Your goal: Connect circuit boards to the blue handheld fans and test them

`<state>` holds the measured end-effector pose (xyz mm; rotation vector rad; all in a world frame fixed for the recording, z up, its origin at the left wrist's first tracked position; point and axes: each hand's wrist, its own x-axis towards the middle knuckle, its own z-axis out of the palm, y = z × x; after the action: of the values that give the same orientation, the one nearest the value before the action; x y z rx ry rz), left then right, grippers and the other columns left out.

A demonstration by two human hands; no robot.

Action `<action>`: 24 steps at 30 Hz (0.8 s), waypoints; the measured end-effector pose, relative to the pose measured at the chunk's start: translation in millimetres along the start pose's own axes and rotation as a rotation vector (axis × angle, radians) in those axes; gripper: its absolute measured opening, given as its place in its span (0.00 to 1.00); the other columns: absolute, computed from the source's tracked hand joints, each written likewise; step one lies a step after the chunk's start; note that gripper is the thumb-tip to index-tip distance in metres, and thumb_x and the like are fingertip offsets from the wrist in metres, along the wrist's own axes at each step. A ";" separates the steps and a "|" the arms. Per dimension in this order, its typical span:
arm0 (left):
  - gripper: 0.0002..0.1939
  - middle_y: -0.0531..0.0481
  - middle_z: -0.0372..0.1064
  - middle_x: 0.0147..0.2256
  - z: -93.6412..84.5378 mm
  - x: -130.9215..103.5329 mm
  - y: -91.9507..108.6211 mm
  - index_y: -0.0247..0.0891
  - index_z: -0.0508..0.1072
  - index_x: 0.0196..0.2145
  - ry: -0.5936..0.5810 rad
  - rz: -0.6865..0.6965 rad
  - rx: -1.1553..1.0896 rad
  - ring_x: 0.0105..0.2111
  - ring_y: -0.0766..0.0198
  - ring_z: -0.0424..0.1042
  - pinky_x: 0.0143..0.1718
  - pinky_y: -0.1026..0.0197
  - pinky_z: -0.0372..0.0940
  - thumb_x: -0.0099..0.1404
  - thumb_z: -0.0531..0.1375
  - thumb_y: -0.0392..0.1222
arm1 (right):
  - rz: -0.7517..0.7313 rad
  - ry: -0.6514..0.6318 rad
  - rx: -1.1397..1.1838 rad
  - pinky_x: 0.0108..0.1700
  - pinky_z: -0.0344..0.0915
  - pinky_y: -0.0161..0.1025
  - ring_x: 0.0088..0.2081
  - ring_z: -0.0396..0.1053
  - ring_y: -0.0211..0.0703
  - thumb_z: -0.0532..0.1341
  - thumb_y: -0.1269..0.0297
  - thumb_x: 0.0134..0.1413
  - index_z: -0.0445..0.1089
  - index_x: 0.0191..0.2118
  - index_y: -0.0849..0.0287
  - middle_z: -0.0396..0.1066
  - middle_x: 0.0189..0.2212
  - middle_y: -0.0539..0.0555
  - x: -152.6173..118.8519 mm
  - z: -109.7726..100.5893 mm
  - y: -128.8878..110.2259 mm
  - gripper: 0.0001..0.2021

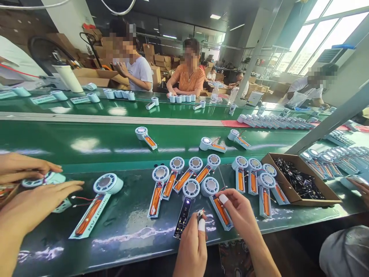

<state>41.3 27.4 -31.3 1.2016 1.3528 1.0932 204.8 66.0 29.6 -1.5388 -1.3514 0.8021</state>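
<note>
My left hand [192,242], a white cover on a fingertip, pinches a small dark circuit board with a pale connector, mostly hidden by the fingers. My right hand [240,215], its thumb covered in white too, pinches the thin wire of a light-blue handheld fan [210,186]; the wire's end is hard to make out. That fan lies with its handle open, showing an orange battery [221,212]. Left of it, another fan [191,188] has a black circuit board [183,217] with a lit spot on its handle.
Several open fans [160,174] lie behind my hands, others [255,164] to the right beside a cardboard box [311,198] of black boards. A single fan [105,184] lies left, near a co-worker's hands [43,196]. Beyond runs a green belt [86,140] carrying fans; people sit across it.
</note>
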 end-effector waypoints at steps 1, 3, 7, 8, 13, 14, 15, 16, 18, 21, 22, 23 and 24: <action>0.21 0.37 0.76 0.53 -2.1 2.3 1.8 0.38 0.75 0.53 -0.014 0.001 0.000 0.54 0.44 0.74 0.57 0.48 0.66 0.67 0.57 0.51 | 0.036 -0.004 0.071 0.38 0.71 0.37 0.37 0.75 0.45 0.59 0.49 0.64 0.71 0.38 0.60 0.78 0.37 0.58 -1.6 -1.6 -0.1 0.17; 0.21 0.38 0.76 0.53 -3.6 5.9 7.6 0.39 0.75 0.53 -0.034 -0.011 -0.003 0.56 0.45 0.72 0.61 0.48 0.62 0.67 0.58 0.50 | 0.097 -0.022 0.214 0.37 0.71 0.37 0.35 0.74 0.44 0.62 0.47 0.61 0.71 0.37 0.60 0.78 0.35 0.58 -5.3 -2.8 -0.1 0.18; 0.17 0.42 0.78 0.50 3.2 7.0 23.2 0.42 0.78 0.48 0.054 -0.070 -0.058 0.54 0.47 0.73 0.60 0.50 0.62 0.66 0.59 0.52 | 0.144 -0.012 0.275 0.34 0.70 0.36 0.32 0.72 0.43 0.65 0.48 0.58 0.73 0.36 0.59 0.76 0.30 0.54 -17.5 3.1 2.0 0.17; 0.17 0.42 0.78 0.49 5.0 6.9 27.3 0.42 0.79 0.46 0.075 -0.089 -0.074 0.53 0.47 0.73 0.59 0.50 0.63 0.66 0.59 0.52 | 0.134 -0.001 0.230 0.35 0.70 0.36 0.32 0.72 0.43 0.65 0.49 0.57 0.74 0.37 0.59 0.76 0.30 0.54 -21.2 5.0 2.7 0.16; 0.14 0.43 0.80 0.44 1.1 12.9 47.2 0.42 0.79 0.42 0.002 -0.071 -0.034 0.44 0.49 0.77 0.46 0.55 0.69 0.66 0.60 0.52 | -0.001 -0.018 -0.044 0.42 0.68 0.38 0.37 0.74 0.46 0.61 0.58 0.62 0.78 0.39 0.56 0.78 0.34 0.54 -35.3 8.9 2.4 0.10; 0.14 0.44 0.80 0.42 -1.0 15.0 50.1 0.42 0.79 0.40 -0.042 -0.038 -0.006 0.42 0.50 0.77 0.45 0.55 0.69 0.66 0.59 0.51 | -0.027 -0.030 -0.067 0.42 0.68 0.38 0.37 0.74 0.46 0.60 0.59 0.63 0.78 0.39 0.56 0.78 0.35 0.54 -36.3 9.0 1.3 0.10; 0.14 0.44 0.80 0.41 -2.8 17.1 52.3 0.41 0.79 0.39 -0.087 -0.006 0.023 0.40 0.51 0.78 0.44 0.56 0.69 0.66 0.58 0.51 | -0.048 -0.043 -0.079 0.42 0.68 0.37 0.38 0.75 0.45 0.59 0.60 0.63 0.78 0.40 0.55 0.79 0.35 0.54 -36.8 9.0 0.0 0.10; 0.14 0.44 0.80 0.39 -4.2 18.8 53.7 0.41 0.79 0.38 -0.124 0.020 0.049 0.40 0.51 0.78 0.44 0.56 0.69 0.66 0.58 0.51 | -0.060 -0.054 -0.085 0.42 0.68 0.36 0.38 0.75 0.45 0.59 0.61 0.64 0.78 0.41 0.55 0.79 0.36 0.53 -37.0 9.1 -1.3 0.11; 0.14 0.44 0.81 0.38 -5.5 21.5 54.8 0.40 0.79 0.38 -0.182 0.041 0.097 0.38 0.51 0.78 0.42 0.55 0.69 0.66 0.57 0.50 | -0.054 -0.067 -0.092 0.40 0.69 0.35 0.38 0.76 0.45 0.58 0.61 0.65 0.78 0.41 0.55 0.79 0.36 0.53 -36.9 9.7 -3.5 0.11; 0.14 0.44 0.81 0.37 -5.6 24.0 54.5 0.40 0.79 0.38 -0.223 0.035 0.159 0.36 0.52 0.78 0.41 0.55 0.69 0.65 0.55 0.46 | -0.029 -0.071 -0.091 0.40 0.69 0.34 0.38 0.76 0.44 0.57 0.61 0.65 0.78 0.40 0.54 0.79 0.35 0.52 -38.0 11.5 -4.4 0.11; 0.13 0.45 0.80 0.36 -5.7 24.6 54.8 0.40 0.78 0.36 -0.219 0.048 0.176 0.36 0.53 0.78 0.40 0.56 0.69 0.64 0.55 0.45 | -0.027 -0.073 -0.086 0.41 0.69 0.34 0.39 0.76 0.44 0.57 0.62 0.65 0.78 0.40 0.53 0.80 0.36 0.51 -39.0 12.2 -3.9 0.11; 0.12 0.45 0.79 0.35 -6.0 25.1 55.4 0.40 0.78 0.34 -0.209 0.069 0.188 0.36 0.53 0.78 0.40 0.56 0.69 0.64 0.55 0.45 | -0.031 -0.074 -0.079 0.43 0.69 0.34 0.41 0.76 0.44 0.57 0.63 0.65 0.77 0.41 0.53 0.80 0.38 0.51 -40.1 13.1 -2.9 0.11; 0.11 0.46 0.78 0.34 -6.5 25.6 56.3 0.40 0.77 0.32 -0.195 0.092 0.193 0.36 0.54 0.77 0.39 0.57 0.69 0.63 0.55 0.44 | -0.039 -0.072 -0.077 0.44 0.69 0.34 0.41 0.76 0.43 0.57 0.64 0.64 0.77 0.42 0.53 0.80 0.39 0.51 -41.3 13.9 -1.7 0.10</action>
<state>40.2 58.7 22.5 1.4841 1.2835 0.8972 183.8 28.5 22.1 -1.5511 -1.4757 0.7963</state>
